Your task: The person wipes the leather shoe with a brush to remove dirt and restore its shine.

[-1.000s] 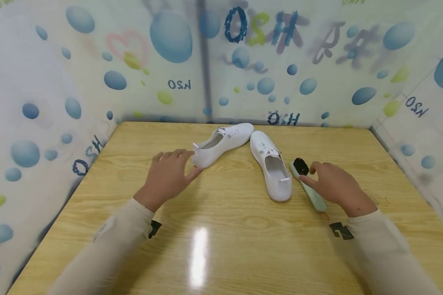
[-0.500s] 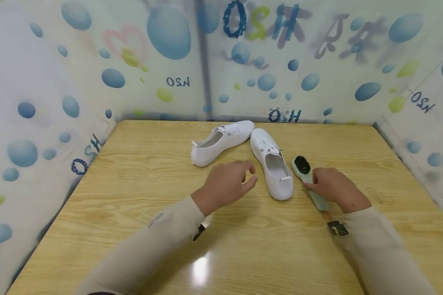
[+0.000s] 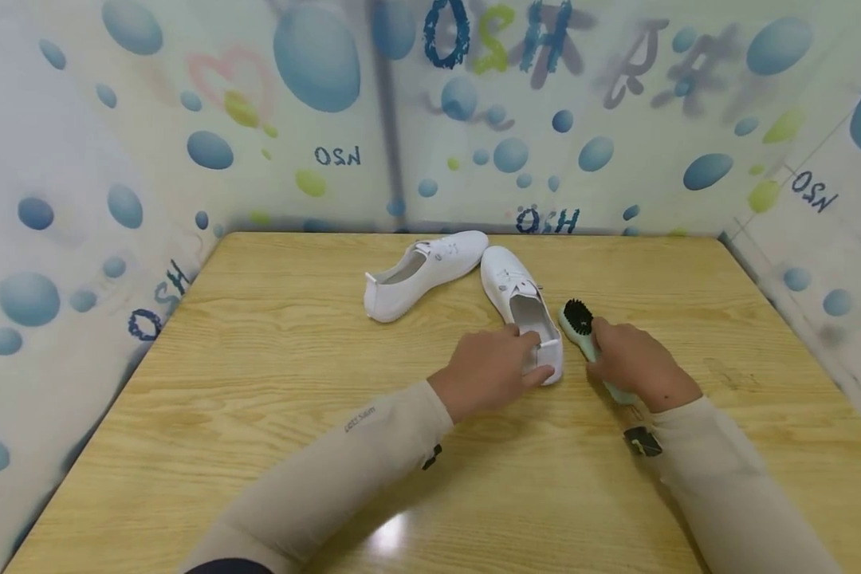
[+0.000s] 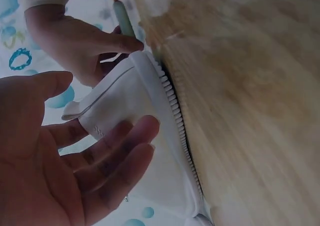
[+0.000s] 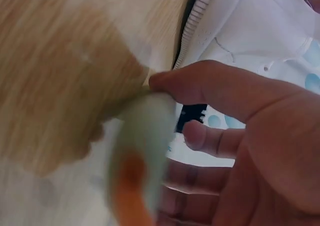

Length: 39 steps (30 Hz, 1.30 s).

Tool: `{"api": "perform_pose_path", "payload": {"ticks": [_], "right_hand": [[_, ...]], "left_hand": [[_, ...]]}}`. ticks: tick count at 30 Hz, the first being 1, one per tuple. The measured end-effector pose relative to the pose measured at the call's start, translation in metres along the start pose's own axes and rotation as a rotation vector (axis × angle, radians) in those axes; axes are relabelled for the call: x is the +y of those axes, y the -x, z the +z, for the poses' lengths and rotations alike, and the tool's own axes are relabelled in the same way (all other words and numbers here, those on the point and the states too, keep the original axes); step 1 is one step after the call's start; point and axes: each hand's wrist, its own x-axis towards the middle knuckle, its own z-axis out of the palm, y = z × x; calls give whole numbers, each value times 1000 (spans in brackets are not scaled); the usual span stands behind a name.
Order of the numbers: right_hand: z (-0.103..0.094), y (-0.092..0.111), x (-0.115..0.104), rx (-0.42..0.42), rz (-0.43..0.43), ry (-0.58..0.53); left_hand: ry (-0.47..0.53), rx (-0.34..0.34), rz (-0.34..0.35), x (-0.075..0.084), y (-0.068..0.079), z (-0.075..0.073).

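My left hand [image 3: 484,371] is at the heel of the nearer white lace-up shoe [image 3: 502,277], fingers over its opening and thumb beside the heel. In the left wrist view, the left hand's fingers [image 4: 125,173] are loosely bent beside the shoe's heel [image 4: 135,93], and its thumb stands apart from it. My right hand [image 3: 638,363] holds the pale green handle of a shoe brush [image 3: 578,317], whose black bristles face up. The right wrist view has the handle [image 5: 145,131] between thumb and fingers. A matching white shoe [image 3: 430,279] lies behind, to the left.
All of this rests on a wooden table [image 3: 273,359]. Behind it rises a wall [image 3: 258,183] with blue and green dots and lettering. The two shoes' toes nearly meet near the table's far edge.
My left hand has left the far shoe's heel and moved right to the nearer shoe's heel. My right hand has closed round the brush handle. The shoes stay in place.
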Motion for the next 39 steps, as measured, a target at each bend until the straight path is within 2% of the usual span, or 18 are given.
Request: {"api": "perform_pose_path", "payload": {"ticks": [4, 10, 14, 18, 20, 25, 27, 30, 36, 39], "right_hand": [[2, 1, 0, 45, -13, -10], [6, 2, -1, 43, -57, -67], [4, 2, -2, 71, -52, -80], [-3, 4, -5, 90, -35, -92], [-7, 6, -7, 96, -28, -101], [-15, 17, -20, 115, -52, -112], [-17, 21, -28, 120, -75, -114], [-17, 28, -43, 143, -115, -113], [-11, 43, -75, 209, -258, -46], [-6, 50, -91, 234, -340, -14]], "left_hand": [[19, -1, -18, -5, 11, 5], [84, 4, -121, -22, 36, 13], [78, 55, -145, -32, 51, 11], [82, 64, -144, -40, 64, 6], [125, 47, -121, -44, 70, 3], [285, 20, 0, -58, 83, -2], [346, 17, 49, -67, 88, -3], [433, -15, 89, -82, 95, -2], [605, -103, 206, -115, 102, -1], [708, -146, 216, -127, 103, -2]]}}
